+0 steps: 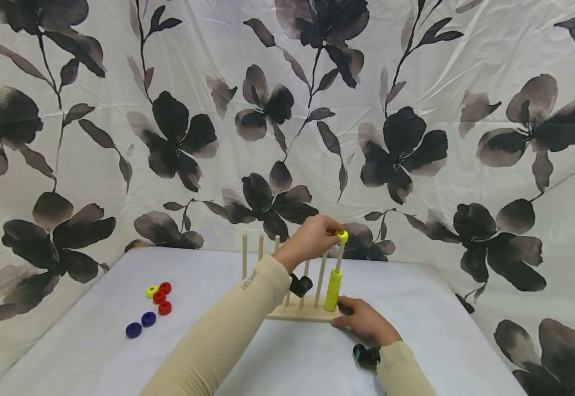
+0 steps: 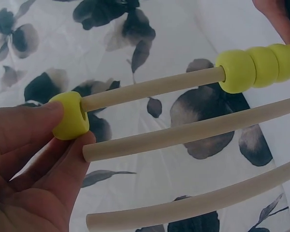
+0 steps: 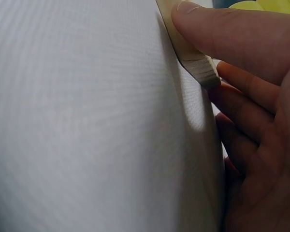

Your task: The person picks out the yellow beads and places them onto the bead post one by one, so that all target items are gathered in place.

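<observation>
My left hand (image 1: 314,236) pinches a yellow bead (image 1: 342,236) at the top of the rightmost peg of a wooden peg rack. In the left wrist view the bead (image 2: 70,116) sits between thumb and fingers, its hole right at the peg's tip (image 2: 89,103). Lower on that peg is a stack of several yellow beads (image 1: 333,290). At the rack's right end my right hand (image 1: 364,319) grips the wooden base (image 1: 297,314). The right wrist view has the thumb on the front of the base (image 3: 198,67) and fingers round its end.
To the left on the white table (image 1: 208,352) lie loose beads: a yellow one (image 1: 151,291), three red ones (image 1: 159,297) and two dark blue ones (image 1: 148,319). Other bare pegs (image 1: 244,257) stand left of the filled peg. A flowered cloth (image 1: 208,66) hangs behind.
</observation>
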A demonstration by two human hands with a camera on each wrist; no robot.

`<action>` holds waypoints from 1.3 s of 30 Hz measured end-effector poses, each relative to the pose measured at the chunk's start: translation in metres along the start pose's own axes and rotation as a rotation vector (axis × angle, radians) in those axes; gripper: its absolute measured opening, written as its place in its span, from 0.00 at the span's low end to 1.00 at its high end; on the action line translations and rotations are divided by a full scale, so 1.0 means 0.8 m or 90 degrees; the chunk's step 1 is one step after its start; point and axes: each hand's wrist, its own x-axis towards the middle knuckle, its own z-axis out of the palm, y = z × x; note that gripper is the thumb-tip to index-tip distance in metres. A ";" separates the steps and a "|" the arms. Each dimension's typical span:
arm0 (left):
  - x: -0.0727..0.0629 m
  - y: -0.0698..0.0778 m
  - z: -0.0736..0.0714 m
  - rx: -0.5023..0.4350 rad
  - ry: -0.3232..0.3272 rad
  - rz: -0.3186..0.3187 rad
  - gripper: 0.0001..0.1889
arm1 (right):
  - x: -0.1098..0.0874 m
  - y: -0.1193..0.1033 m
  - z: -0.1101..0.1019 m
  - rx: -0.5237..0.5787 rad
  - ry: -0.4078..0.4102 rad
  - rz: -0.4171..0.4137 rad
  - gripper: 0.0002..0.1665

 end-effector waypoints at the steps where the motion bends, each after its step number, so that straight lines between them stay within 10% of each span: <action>1: 0.001 0.000 0.001 0.000 -0.001 0.001 0.16 | 0.000 0.000 -0.001 -0.002 0.000 0.000 0.45; 28: -0.001 0.001 0.010 0.156 -0.028 0.064 0.15 | 0.004 0.003 -0.003 -0.017 0.001 -0.029 0.46; 39: -0.015 -0.009 -0.005 0.131 -0.008 0.058 0.16 | 0.004 0.003 -0.002 -0.017 0.001 -0.017 0.46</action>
